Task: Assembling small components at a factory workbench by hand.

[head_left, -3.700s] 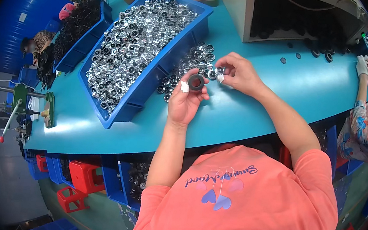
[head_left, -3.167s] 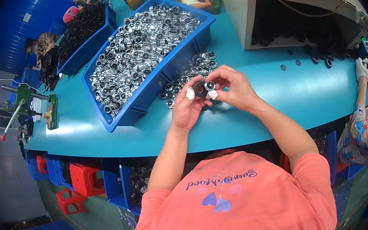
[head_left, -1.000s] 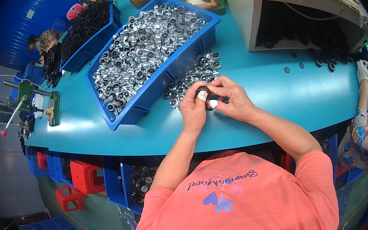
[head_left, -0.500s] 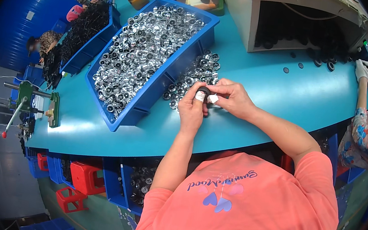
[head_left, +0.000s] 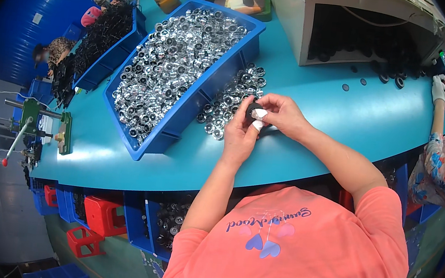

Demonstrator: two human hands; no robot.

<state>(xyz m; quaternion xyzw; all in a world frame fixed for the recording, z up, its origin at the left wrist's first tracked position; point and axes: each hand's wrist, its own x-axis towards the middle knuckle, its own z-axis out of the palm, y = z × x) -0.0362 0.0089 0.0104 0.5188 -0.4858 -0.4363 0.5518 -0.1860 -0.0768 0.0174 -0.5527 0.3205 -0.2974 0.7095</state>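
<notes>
Between my two hands, above the blue-green table [head_left: 313, 116], is a small round black wheel part [head_left: 252, 109], partly covered by my fingers. My left hand [head_left: 240, 135] is closed on it from the near left side. From the right, my right hand [head_left: 283, 115] presses on it with thumb and fingers. White wrapping covers both thumb tips. Just beyond the hands lies a loose pile of shiny silver wheel hubs [head_left: 220, 114] with dark centres. Whether a hub sits inside the black part I cannot make out.
A large blue bin [head_left: 198, 89] full of silver hubs stands left of my hands. A box [head_left: 306, 33] with black rings is at the back right. A co-worker's gloved hand [head_left: 440, 89] works at the right. A green hand press [head_left: 29, 125] stands at the far left.
My hands have turned the black wheel part and shifted their hold. My left thumb has moved lower, and the right thumb now lies across the part. The gloved hand at right moved slightly.
</notes>
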